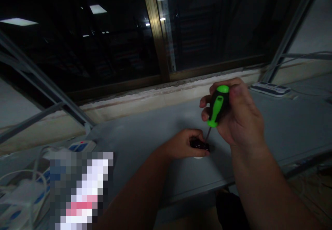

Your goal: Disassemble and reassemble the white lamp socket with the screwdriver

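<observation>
My right hand [240,117] is wrapped round a screwdriver [218,107] with a green and black handle, held nearly upright. Its thin shaft points down to a small dark object [199,144] on the grey table [285,126]. My left hand [185,143] grips that small dark object and presses it against the table top. Something small and white shows just under the object, and I cannot make out what it is.
A white power strip [269,89] lies at the table's far right by the window sill. More power strips and white cables [23,188] are heaped at the left. A dark window [103,33] fills the background, with metal frame bars [38,81] at both sides.
</observation>
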The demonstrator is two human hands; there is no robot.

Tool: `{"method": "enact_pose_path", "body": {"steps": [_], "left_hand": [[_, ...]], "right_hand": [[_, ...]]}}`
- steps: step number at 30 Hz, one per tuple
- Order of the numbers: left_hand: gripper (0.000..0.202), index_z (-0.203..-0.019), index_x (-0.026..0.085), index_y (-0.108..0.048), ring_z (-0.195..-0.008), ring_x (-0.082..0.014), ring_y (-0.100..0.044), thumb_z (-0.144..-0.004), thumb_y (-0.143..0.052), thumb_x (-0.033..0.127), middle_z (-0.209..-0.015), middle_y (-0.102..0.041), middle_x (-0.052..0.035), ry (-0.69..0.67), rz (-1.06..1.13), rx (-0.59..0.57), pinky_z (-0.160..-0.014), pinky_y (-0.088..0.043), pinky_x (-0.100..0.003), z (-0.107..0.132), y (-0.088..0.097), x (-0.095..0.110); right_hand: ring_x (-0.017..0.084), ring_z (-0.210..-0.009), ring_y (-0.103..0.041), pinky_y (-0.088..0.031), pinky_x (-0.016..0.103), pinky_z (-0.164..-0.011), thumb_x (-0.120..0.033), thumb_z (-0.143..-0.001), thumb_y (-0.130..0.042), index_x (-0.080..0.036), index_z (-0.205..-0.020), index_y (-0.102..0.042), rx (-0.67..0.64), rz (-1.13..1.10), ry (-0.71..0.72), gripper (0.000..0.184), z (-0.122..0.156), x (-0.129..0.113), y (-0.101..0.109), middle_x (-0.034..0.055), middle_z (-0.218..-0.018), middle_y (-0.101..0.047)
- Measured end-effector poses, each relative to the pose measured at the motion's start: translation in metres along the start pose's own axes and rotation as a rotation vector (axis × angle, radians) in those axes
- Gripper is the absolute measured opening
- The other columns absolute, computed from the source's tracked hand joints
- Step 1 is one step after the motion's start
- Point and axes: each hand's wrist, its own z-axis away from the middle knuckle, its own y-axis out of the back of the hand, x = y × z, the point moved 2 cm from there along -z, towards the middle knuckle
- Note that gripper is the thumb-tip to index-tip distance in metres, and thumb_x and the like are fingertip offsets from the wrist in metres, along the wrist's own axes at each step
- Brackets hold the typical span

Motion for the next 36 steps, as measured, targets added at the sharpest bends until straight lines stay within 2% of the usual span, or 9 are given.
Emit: {"method": "enact_pose_path", "body": {"steps": [6, 11, 14, 19, 22, 24, 27, 32, 36], "left_hand": [[0.035, -0.087, 0.014, -0.063, -0.075, -0.0126, -0.059, -0.069, -0.087, 0.032, -0.083, -0.065, -0.0015, -0.004, 0.016, 0.011, -0.071, -0.045, -0.026, 0.001, 0.001, 0.0], [0.036, -0.088, 0.014, -0.064, -0.074, -0.0128, -0.059, -0.069, -0.087, 0.033, -0.082, -0.065, -0.0018, 0.009, -0.006, 0.017, -0.07, -0.045, -0.026, 0.001, 0.002, -0.001], [0.034, -0.089, 0.014, -0.064, -0.077, -0.0137, -0.061, -0.07, -0.087, 0.031, -0.085, -0.066, -0.003, -0.001, 0.001, 0.012, -0.072, -0.046, -0.027, 0.001, 0.001, 0.0], [0.033, -0.091, 0.014, -0.065, -0.078, -0.0142, -0.061, -0.071, -0.086, 0.031, -0.085, -0.065, -0.0022, -0.017, -0.051, 0.008, -0.073, -0.047, -0.028, 0.001, 0.003, 0.0], [0.033, -0.094, 0.014, -0.066, -0.079, -0.0146, -0.061, -0.073, -0.085, 0.032, -0.087, -0.066, -0.0031, -0.027, -0.059, -0.01, -0.074, -0.048, -0.029, 0.0, 0.003, 0.0], [0.033, -0.093, 0.014, -0.066, -0.079, -0.0148, -0.061, -0.073, -0.085, 0.032, -0.087, -0.066, -0.0034, -0.027, -0.05, -0.012, -0.075, -0.048, -0.03, 0.0, 0.003, -0.001], [0.036, -0.092, 0.014, -0.065, -0.08, -0.0154, -0.062, -0.071, -0.087, 0.034, -0.087, -0.066, -0.0034, -0.009, -0.04, 0.0, -0.075, -0.048, -0.029, 0.001, 0.003, -0.003], [0.037, -0.093, 0.015, -0.063, -0.084, -0.0162, -0.063, -0.073, -0.086, 0.035, -0.092, -0.067, -0.0049, -0.008, -0.061, -0.002, -0.077, -0.048, -0.029, 0.002, 0.003, -0.003], [0.038, -0.096, 0.016, -0.061, -0.088, -0.0172, -0.064, -0.073, -0.086, 0.033, -0.096, -0.067, -0.0054, -0.028, -0.05, 0.006, -0.08, -0.049, -0.03, 0.003, 0.002, 0.0]], "right_hand": [[0.007, -0.033, -0.03, -0.022, 0.017, -0.03, -0.062, -0.097, -0.046, -0.028, -0.099, -0.057, 0.001, -0.132, 0.041, 0.035, 0.0, 0.001, -0.002, -0.0066, -0.054, -0.05], [0.008, -0.047, -0.052, -0.035, 0.018, -0.034, -0.037, -0.09, -0.07, -0.032, -0.1, -0.056, 0.008, 0.02, 0.216, 0.018, 0.001, 0.003, 0.0, -0.0047, -0.085, -0.061], [0.016, -0.073, -0.069, -0.053, 0.025, -0.049, -0.036, -0.097, -0.059, -0.024, -0.103, -0.063, 0.028, 0.103, 0.207, 0.013, 0.002, 0.003, -0.001, 0.0014, -0.088, -0.064], [0.008, -0.034, -0.041, -0.03, 0.017, -0.029, -0.047, -0.105, -0.039, -0.027, -0.113, -0.058, -0.079, 0.036, 0.2, 0.029, 0.007, 0.003, -0.004, -0.0039, -0.064, -0.061], [0.008, -0.039, -0.046, -0.031, 0.017, -0.027, -0.053, -0.095, -0.058, -0.034, -0.104, -0.053, -0.109, -0.019, 0.289, 0.022, 0.008, 0.002, -0.004, -0.005, -0.08, -0.062], [0.011, -0.05, -0.056, -0.037, 0.018, -0.028, -0.044, -0.086, -0.073, -0.032, -0.095, -0.053, -0.067, -0.001, 0.288, 0.025, 0.007, 0.001, -0.002, -0.0041, -0.092, -0.06], [0.015, -0.059, -0.064, -0.045, 0.022, -0.034, -0.043, -0.093, -0.064, -0.027, -0.097, -0.062, -0.026, 0.087, 0.141, 0.016, 0.005, 0.001, -0.002, 0.0006, -0.084, -0.064], [0.008, -0.033, -0.037, -0.025, 0.02, -0.031, -0.048, -0.098, -0.052, -0.027, -0.094, -0.062, 0.145, 0.016, 0.066, 0.024, 0.001, -0.005, 0.002, -0.0034, -0.059, -0.059], [0.008, -0.032, -0.032, -0.019, 0.02, -0.032, -0.047, -0.099, -0.049, -0.027, -0.088, -0.056, 0.254, -0.086, 0.109, 0.024, -0.003, -0.013, 0.01, -0.0052, -0.057, -0.055]]}}
